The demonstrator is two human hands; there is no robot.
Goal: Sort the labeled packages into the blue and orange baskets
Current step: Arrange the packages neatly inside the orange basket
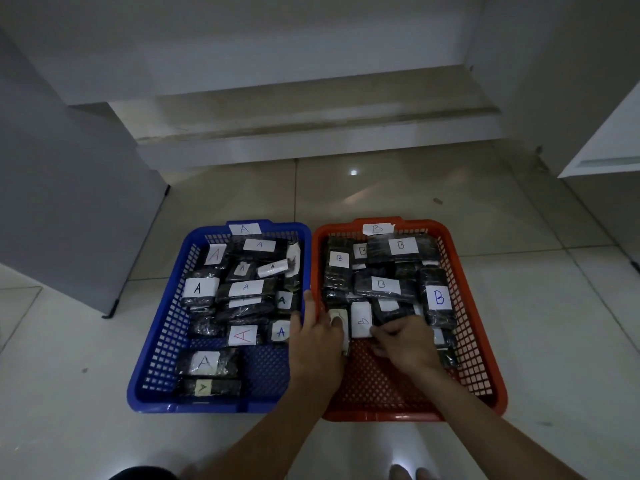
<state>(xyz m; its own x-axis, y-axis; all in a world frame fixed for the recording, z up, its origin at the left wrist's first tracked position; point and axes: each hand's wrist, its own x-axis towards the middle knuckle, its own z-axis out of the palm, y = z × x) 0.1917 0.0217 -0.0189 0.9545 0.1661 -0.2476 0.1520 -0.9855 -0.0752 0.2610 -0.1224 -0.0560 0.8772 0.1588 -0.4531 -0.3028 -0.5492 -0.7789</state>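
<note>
Both hands reach into the orange basket point(485, 358), which sits just right of the blue basket point(156, 358). The left hand point(318, 341) grips a labeled package point(341, 329); the right hand's point(405, 344) fingers point(379, 332) pinch a B package point(361, 320) beside it.

The blue basket point(156, 344) and the orange basket point(474, 344) both have walls of small square-holed lattice. The packages point(382, 287) are black and glossy, with white labels point(197, 288) lettered in black, blue or red (the biggest B is blue). The floor point(554, 306) is pale glossy tile with thin dark grout lines.
</note>
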